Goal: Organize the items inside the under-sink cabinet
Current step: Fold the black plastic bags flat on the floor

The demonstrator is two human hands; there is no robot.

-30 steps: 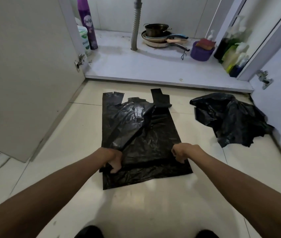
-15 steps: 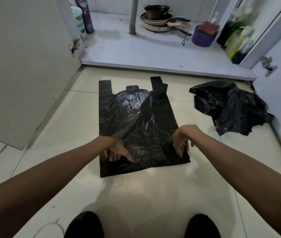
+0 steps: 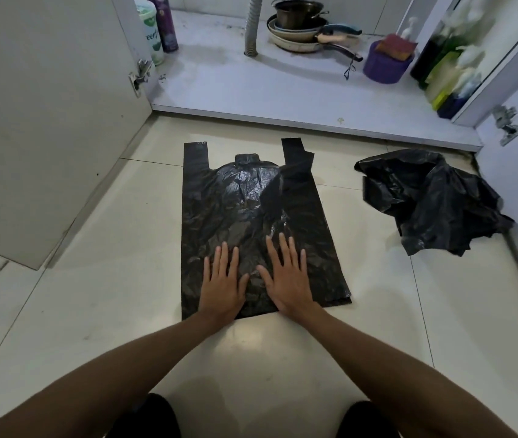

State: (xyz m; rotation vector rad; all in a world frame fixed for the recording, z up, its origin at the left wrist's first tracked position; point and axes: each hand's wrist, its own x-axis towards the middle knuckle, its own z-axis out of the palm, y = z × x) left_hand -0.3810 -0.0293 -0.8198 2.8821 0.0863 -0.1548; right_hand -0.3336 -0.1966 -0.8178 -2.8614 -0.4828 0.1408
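Observation:
A black plastic carrier bag (image 3: 251,200) lies spread flat on the tiled floor in front of the open cabinet, its two handles pointing toward the cabinet. My left hand (image 3: 222,282) presses flat on the bag's near end, fingers straight. My right hand (image 3: 286,276) lies flat beside it on the same end, fingers spread. A second black bag (image 3: 431,200) sits crumpled on the floor to the right.
Inside the cabinet (image 3: 283,90) stand a drain hose (image 3: 253,26), stacked pans (image 3: 305,30), a purple tub with sponges (image 3: 384,61), spray bottles (image 3: 453,58) at the right, and a purple can (image 3: 164,23) and a white tub (image 3: 150,33) at the left. The doors (image 3: 46,105) stand open.
Both hands let go of the bag's bottom corners and moved inward, now lying flat on it. The bag's folded upper layer has been laid out flat.

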